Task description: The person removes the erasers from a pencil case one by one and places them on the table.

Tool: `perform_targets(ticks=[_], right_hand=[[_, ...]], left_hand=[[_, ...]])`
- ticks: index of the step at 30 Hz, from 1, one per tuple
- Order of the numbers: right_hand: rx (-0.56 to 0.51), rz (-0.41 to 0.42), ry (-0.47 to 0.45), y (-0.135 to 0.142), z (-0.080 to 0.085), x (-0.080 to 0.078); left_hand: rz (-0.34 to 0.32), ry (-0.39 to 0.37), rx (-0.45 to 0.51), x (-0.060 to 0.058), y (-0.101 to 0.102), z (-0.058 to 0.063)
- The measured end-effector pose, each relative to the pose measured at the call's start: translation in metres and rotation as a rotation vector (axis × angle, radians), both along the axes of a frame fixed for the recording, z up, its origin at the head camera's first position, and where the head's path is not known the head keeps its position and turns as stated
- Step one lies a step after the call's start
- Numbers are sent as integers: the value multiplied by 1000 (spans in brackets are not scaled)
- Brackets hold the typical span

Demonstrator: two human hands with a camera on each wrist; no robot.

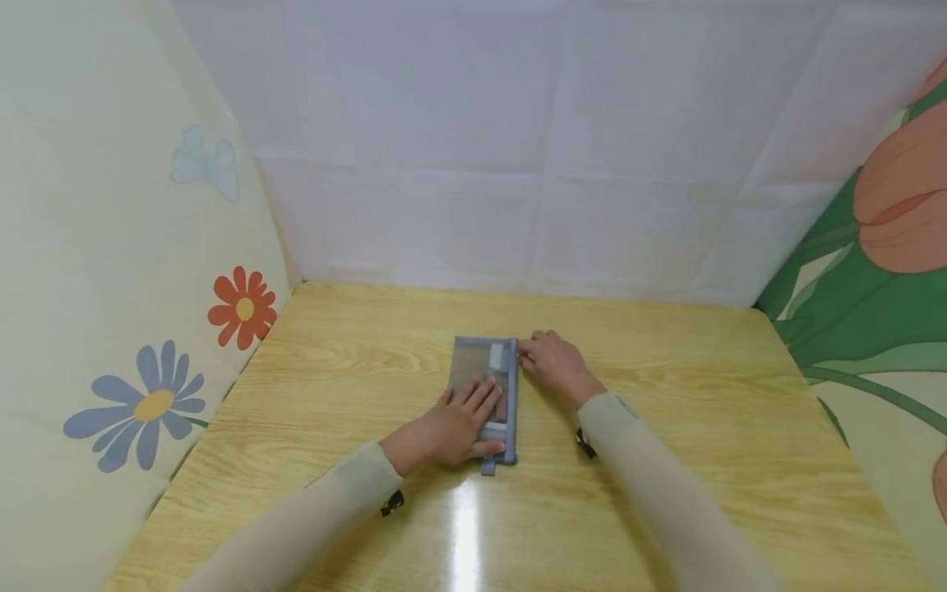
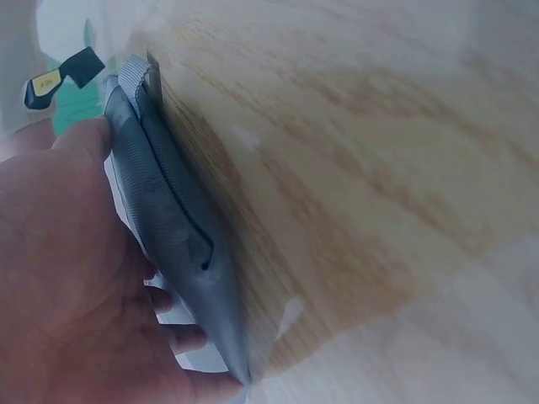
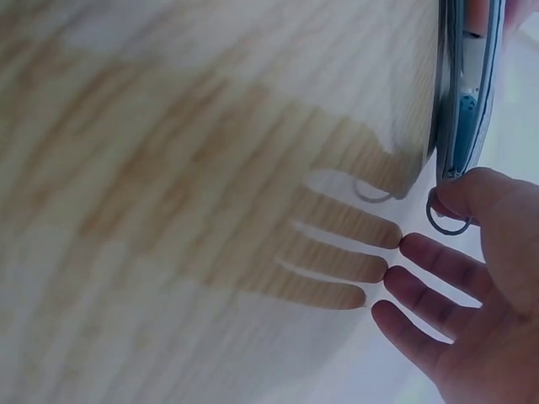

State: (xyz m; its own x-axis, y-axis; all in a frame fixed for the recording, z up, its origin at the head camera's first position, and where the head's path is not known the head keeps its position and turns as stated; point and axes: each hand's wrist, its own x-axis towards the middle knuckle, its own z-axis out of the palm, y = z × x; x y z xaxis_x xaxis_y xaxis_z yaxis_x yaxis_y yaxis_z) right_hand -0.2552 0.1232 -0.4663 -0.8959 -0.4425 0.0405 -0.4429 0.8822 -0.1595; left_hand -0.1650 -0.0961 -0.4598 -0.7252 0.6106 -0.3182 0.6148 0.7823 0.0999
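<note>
A grey-blue zip pouch with a see-through mesh face lies on the wooden table, its zipper edge to the right. Pale and light-blue items show through the mesh. My left hand presses flat on the pouch with fingers spread, the thumb near its lower right corner. At the far right corner, my right hand pinches the zipper pull, a ring, between thumb and index finger. The other right fingers are loosely bent just above the table. In the left wrist view, the zipper runs along the pouch's side.
A small fabric tab sticks out from the pouch's near end. The wooden table stretches around the pouch. A white cloth hangs behind it, with flower-print cloths at both sides. Dark straps hang at the wrists.
</note>
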Motion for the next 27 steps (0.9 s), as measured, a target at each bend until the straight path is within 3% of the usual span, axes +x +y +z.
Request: perform_targets(ticks=[27], right_hand=[[17,-47,-33,1,2,-21]], left_hand=[[1,0,-5,0,2,2]])
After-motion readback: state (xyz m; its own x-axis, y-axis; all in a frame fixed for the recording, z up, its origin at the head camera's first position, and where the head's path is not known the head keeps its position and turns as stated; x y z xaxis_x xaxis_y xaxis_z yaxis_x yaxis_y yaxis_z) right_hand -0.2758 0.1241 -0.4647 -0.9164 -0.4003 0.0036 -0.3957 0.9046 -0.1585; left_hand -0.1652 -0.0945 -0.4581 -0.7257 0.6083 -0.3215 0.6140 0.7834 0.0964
